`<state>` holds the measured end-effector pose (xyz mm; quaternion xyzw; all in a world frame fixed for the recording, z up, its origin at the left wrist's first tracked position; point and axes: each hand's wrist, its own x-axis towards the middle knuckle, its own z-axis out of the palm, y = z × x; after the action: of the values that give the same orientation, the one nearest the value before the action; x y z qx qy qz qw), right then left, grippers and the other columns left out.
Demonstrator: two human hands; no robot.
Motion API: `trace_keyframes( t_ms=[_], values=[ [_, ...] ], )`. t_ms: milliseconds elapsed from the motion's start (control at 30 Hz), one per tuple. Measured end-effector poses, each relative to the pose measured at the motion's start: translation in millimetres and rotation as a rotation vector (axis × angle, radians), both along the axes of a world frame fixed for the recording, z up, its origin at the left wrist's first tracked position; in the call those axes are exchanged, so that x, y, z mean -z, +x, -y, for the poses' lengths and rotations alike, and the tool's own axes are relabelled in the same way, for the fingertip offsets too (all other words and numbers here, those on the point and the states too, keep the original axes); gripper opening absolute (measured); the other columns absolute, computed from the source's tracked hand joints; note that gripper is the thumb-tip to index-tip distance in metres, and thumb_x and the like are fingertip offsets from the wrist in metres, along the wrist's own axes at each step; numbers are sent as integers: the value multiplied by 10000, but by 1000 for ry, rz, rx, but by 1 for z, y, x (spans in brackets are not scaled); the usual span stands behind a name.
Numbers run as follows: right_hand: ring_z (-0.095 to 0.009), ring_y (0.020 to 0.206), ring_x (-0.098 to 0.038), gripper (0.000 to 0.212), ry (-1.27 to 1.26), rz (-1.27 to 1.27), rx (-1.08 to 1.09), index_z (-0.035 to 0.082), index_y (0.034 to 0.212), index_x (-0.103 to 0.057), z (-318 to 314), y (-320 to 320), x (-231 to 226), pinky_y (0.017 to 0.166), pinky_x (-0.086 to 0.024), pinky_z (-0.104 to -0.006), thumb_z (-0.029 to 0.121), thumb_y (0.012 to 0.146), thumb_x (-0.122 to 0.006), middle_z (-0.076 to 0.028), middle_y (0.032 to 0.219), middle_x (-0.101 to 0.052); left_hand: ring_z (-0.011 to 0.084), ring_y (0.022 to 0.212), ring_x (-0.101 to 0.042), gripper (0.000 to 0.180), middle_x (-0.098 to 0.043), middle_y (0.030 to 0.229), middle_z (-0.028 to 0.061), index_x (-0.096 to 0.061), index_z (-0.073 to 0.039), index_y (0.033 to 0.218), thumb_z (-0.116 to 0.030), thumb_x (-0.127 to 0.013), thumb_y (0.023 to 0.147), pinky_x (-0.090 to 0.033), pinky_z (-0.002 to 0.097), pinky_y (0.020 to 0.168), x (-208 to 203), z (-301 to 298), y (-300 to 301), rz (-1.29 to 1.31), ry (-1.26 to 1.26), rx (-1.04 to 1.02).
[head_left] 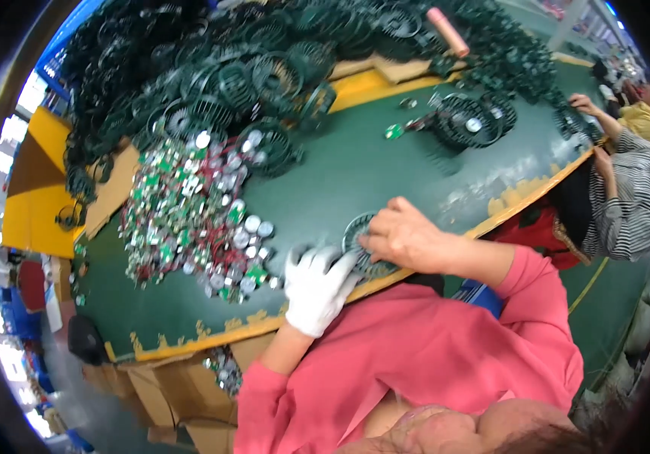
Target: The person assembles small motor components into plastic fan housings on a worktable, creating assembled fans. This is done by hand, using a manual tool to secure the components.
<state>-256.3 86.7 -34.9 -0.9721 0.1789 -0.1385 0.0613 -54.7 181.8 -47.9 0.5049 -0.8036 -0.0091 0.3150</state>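
Head view: gripping fan grille [354,233] at its right with curled right hand [403,237], half-curled left hand [316,291] at its left, hold unclear.

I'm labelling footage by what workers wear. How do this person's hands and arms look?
The left hand wears a white glove; the right hand is bare. Plain reddish-pink sleeves leave both forearms partly uncovered. No cables or markings can be made out.
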Motion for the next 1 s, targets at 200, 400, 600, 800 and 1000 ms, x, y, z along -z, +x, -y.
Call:
trace_keyframes(
  t_ms=[200, 400, 600, 800, 1000],
  values=[
    [-199, 789, -552, 343, -163, 148, 303, 123, 998, -663, 15, -46, -32, 766, -403, -355, 253, 694, -755, -17, 789, -543, 244, 973, -550, 388, -593, 1043, 42, -637, -143, 1024, -168, -747, 652, -387, 429, 905, -6, -2, 6, -105, -87, -70],
    [-242, 798, -584, 245, -437, 215, 644, 102, 921, -672, 73, -100, -79, 778, -418, -373, 214, 717, -750, -46, 780, -602, 264, 968, -549, 384, -594, 1030, 55, -627, -136, 1025, -125, -735, 656, -395, 416, 885, -4, 1, 5, -118, -103, -45],
    [-258, 843, -594, 221, -76, 213, 933, 92, 998, -680, 117, -128, -44, 811, -424, -371, 199, 805, -687, -72, 859, -620, 255, 990, -535, 349, -578, 1055, 45, -626, -140, 1017, -158, -729, 684, -390, 425, 910, 1, 3, 4, -116, -77, -61],
    [-274, 953, -556, 240, -353, 250, 724, 78, 929, -653, 99, -125, -46, 907, -392, -411, 248, 772, -715, -77, 1046, -599, 242, 1019, -521, 319, -563, 1085, 31, -626, -155, 1011, -201, -723, 710, -377, 434, 944, 3, 1, 5, -103, -32, -69],
    [-240, 919, -544, 209, -493, 155, 656, 83, 799, -609, 93, -130, -34, 990, -336, -475, 217, 714, -744, -42, 899, -551, 248, 1011, -525, 320, -566, 1066, 33, -627, -154, 1013, -205, -724, 711, -381, 437, 947, 4, 2, 3, -121, -24, -65]
  ],
)
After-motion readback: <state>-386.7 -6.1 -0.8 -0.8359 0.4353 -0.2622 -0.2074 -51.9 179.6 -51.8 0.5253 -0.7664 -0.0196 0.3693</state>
